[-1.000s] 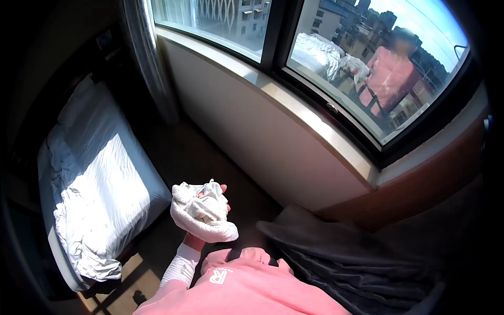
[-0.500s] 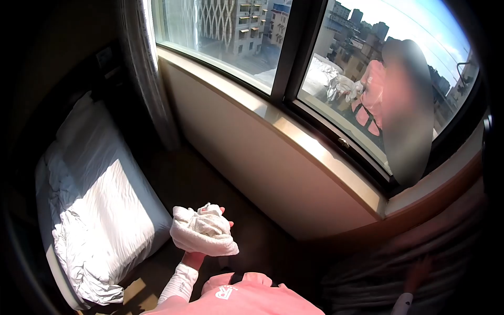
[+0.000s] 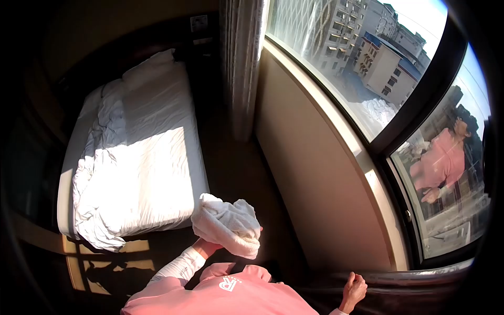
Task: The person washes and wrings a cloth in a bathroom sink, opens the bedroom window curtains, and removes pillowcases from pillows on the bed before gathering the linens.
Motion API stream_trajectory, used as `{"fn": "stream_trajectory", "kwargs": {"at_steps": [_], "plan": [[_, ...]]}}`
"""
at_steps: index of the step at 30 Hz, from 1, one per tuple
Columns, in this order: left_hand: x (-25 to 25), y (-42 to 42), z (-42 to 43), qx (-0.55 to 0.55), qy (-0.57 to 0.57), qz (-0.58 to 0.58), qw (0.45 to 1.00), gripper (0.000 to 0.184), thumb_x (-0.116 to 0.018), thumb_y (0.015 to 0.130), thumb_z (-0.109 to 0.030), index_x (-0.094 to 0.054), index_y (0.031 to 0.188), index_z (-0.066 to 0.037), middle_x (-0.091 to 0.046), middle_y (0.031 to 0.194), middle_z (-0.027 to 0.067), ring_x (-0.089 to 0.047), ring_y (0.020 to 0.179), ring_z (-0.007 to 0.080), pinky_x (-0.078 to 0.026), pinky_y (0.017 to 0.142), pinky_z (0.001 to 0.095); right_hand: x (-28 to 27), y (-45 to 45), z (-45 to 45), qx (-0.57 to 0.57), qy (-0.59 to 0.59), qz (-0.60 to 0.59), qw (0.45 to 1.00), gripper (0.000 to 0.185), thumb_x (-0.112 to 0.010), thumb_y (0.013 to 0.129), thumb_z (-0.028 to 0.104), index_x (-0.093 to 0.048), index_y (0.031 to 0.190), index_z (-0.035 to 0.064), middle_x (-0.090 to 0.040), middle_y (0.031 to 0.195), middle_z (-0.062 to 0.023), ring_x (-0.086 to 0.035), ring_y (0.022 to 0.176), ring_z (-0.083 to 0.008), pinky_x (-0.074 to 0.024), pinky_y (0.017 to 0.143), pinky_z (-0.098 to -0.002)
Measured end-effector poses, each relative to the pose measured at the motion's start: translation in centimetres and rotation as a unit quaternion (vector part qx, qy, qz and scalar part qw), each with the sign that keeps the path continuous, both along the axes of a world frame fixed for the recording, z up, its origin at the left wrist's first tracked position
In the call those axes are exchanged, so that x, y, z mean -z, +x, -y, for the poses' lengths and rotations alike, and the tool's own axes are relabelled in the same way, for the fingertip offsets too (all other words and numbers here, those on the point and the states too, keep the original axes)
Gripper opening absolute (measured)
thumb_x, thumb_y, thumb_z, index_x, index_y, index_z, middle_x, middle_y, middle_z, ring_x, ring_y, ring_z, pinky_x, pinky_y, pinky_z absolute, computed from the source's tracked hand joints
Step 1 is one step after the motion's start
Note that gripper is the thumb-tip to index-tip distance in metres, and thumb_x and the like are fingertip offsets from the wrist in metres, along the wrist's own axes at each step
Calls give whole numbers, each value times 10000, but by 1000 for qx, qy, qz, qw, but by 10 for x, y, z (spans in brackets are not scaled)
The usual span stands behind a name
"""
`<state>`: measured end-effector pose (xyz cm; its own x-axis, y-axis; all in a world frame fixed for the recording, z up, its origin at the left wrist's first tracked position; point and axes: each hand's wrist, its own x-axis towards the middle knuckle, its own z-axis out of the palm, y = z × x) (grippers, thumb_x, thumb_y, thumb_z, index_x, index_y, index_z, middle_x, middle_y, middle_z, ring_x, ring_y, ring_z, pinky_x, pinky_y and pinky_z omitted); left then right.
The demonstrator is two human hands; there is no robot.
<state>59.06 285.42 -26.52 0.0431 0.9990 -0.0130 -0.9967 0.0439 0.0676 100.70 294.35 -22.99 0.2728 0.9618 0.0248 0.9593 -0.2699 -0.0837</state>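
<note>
My left hand (image 3: pixel 208 247) holds a bunched white towel (image 3: pixel 228 223) out in front of my body. Its fingers are mostly hidden under the cloth, which bulges up in loose folds. Low on the right, my right hand (image 3: pixel 355 292) is closed in a loose fist, with nothing visible in it. Just behind that hand lies a dark, folded curtain (image 3: pixel 420 283).
A bed (image 3: pixel 157 178) with rumpled white bedding stands to the left. A pale wall under the window (image 3: pixel 315 152) runs along the right, with a light curtain (image 3: pixel 244 68) at its far end. The window glass reflects a person in pink (image 3: pixel 440 163).
The view has swung left, showing more of the bed. The towel stays in my left hand, its folds reshaped. My right hand has come out of the shadow by the dark curtain, now in a fist.
</note>
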Motion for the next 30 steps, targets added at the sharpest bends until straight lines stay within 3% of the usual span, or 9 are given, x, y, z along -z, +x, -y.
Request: {"fn": "stream_trajectory", "kwargs": {"at_steps": [2, 5, 7, 14, 19, 21, 23, 28, 30], "plan": [[-1, -10, 1, -36, 2, 8, 999, 609, -431, 877, -538, -419, 1289, -90, -460, 1266, 124, -394, 1226, 388, -287, 1018, 608, 3, -58, -13, -175, -32, -47, 983, 333, -638, 782, 353, -679, 914, 50, -659, 733, -152, -638, 737, -333, -495, 669, -412], [-2, -21, -4, -84, -2, 18, 996, 602, -415, 879, -541, -432, 1282, -94, -463, 1264, 124, -405, 1216, 379, -280, 1024, 607, 12, -124, -54, -431, -119, -103, 889, 412, -686, 734, 273, -620, 1089, 75, -655, 872, -116, -632, 727, -283, -488, 643, -377], [0, -30, -12, -113, -9, 25, 993, 598, -405, 881, -543, -441, 1278, -97, -464, 1262, 123, -413, 1209, 373, -275, 1027, 606, 23, -157, -78, -460, -194, -171, 849, 425, -683, 735, 274, -614, 1105, 77, -653, 866, -121, -633, 751, -278, -490, 642, -372], [-9, -79, -63, -244, -19, 72, 967, 590, -369, 887, -550, -472, 1262, -107, -469, 1256, 122, -439, 1186, 352, -257, 1041, 602, 60, -252, -195, -590, -140, -88, 790, 409, -655, 771, 281, -580, 1114, 72, -655, 895, -138, -627, 783, -303, -475, 640, -416], [34, -141, -101, -268, -18, -1, 963, 660, -361, 895, -554, -365, 1342, -67, -404, 1358, 142, -360, 1230, 470, -291, 1011, 618, 52, -328, -271, -627, -144, -89, 760, 418, -656, 768, 288, -582, 1123, 80, -658, 910, -141, -627, 800, -314, -455, 716, -420], [21, -146, -117, -347, -86, 54, 933, 625, -403, 899, -510, -389, 1325, -52, -434, 1334, 153, -402, 1204, 455, -339, 992, 598, 53, -363, -302, -646, -154, -105, 740, 418, -656, 768, 290, -583, 1124, 82, -657, 920, -141, -626, 802, -320, -447, 735, -419], [26, -165, -130, -405, -72, -35, 911, 579, -433, 894, -481, -434, 1282, -51, -474, 1288, 163, -460, 1170, 408, -339, 999, 589, 51, -408, -326, -695, -146, -58, 701, 425, -657, 769, 292, -574, 1139, 99, -658, 921, -130, -626, 805, -308, -451, 720, -408], [20, -187, -135, -499, -155, -50, 851, 460, -485, 887, -409, -505, 1181, -56, -554, 1164, 151, -535, 1088, 324, -285, 1047, 561, 48, -521, -356, -791, -176, -51, 583, 430, -665, 768, 300, -566, 1147, 122, -653, 941, -99, -622, 846, -277, -441, 745, -394], [44, -222, -133, -512, -132, -182, 829, 335, -515, 890, -342, -531, 1059, -53, -574, 1044, 134, -554, 1006, 309, -314, 1032, 537, 47, -566, -359, -816, -189, -49, 544, 431, -667, 773, 288, -564, 1155, 119, -640, 1018, -100, -612, 910, -278, -445, 774, -392]]}}
